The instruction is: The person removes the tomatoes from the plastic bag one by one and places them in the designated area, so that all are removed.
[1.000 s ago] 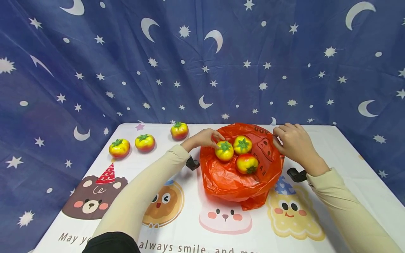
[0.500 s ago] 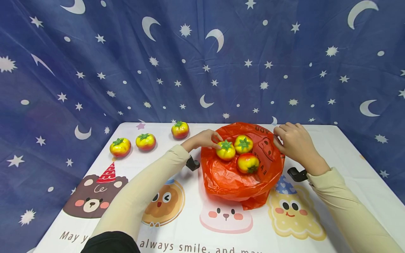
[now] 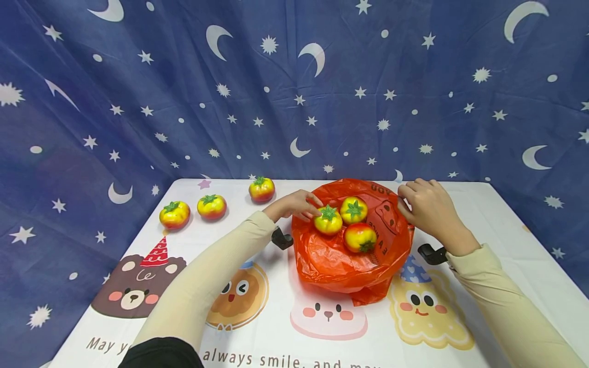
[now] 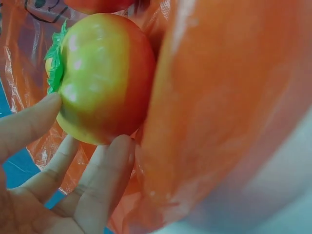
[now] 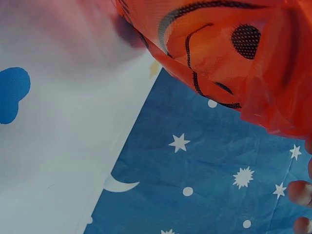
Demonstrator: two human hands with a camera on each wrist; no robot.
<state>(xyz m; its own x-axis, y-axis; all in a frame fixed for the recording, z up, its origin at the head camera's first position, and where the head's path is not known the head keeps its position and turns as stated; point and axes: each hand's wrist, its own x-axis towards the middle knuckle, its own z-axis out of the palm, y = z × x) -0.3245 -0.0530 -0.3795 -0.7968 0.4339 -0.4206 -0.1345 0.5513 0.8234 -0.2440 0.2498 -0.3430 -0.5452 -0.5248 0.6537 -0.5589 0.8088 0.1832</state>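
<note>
A red plastic bag (image 3: pixel 331 266) stands on the table with its mouth spread wide. Inside lie 3 yellow-red tomatoes with green star-shaped tops: one at the left (image 3: pixel 327 225), one at the back (image 3: pixel 353 212), one in front (image 3: pixel 360 238). My left hand (image 3: pixel 295 204) reaches over the bag's left rim beside the left tomato. In the left wrist view its extended fingers (image 4: pixel 114 163) lie loosely against or just off that tomato (image 4: pixel 105 78). My right hand (image 3: pixel 428 209) pinches the bag's right rim; in the right wrist view only some fingertips (image 5: pixel 300 192) show near the bag (image 5: pixel 214 53).
Three more tomatoes sit on the white printed tablecloth (image 3: pixel 248 347) to the left: one far left (image 3: pixel 175 215), one beside it (image 3: pixel 212 207), one near the back edge (image 3: pixel 262 190). A blue star-and-moon curtain (image 3: pixel 294 122) hangs behind the table.
The left hand's fingers have loosened and drawn slightly back from the left tomato, which now rests in the bag. The right hand stays at the rim.
</note>
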